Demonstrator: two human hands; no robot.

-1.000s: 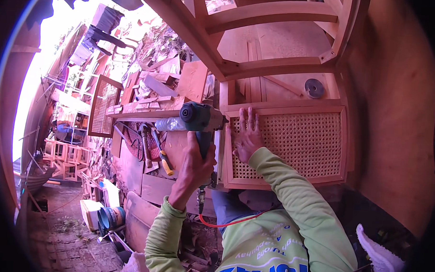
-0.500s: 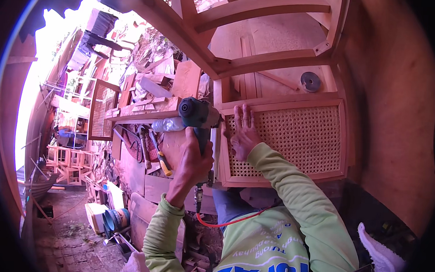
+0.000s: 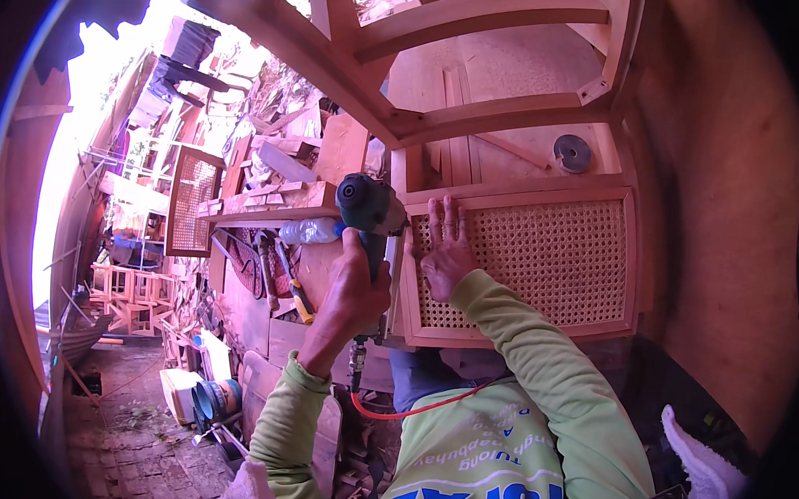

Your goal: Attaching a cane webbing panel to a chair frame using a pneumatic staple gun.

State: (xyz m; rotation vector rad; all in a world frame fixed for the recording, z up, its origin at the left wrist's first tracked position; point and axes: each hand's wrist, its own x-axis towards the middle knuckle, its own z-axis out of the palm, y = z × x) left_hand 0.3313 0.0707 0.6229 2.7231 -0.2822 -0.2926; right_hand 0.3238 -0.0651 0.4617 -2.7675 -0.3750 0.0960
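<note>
My left hand is wrapped round the handle of a dark air nail gun, its thumb near the top. A red air hose runs from the coupling below the handle. The gun's nose meets the left edge of a wooden-framed woven cane panel, though whether it presses there I cannot tell. Beside it, my right hand lies on the panel's left part with fingers stretched out, touching the cane and holding nothing.
A wooden chair-like frame stands beyond the panel, near a dark round coil. On the left are a plank with wood offcuts, a plastic bottle, pliers with yellow-black handles and another cane panel.
The nail gun and my left hand have shifted very slightly, with the gun's head a little right. My right hand stays spread on the panel. The view has moved a touch.
</note>
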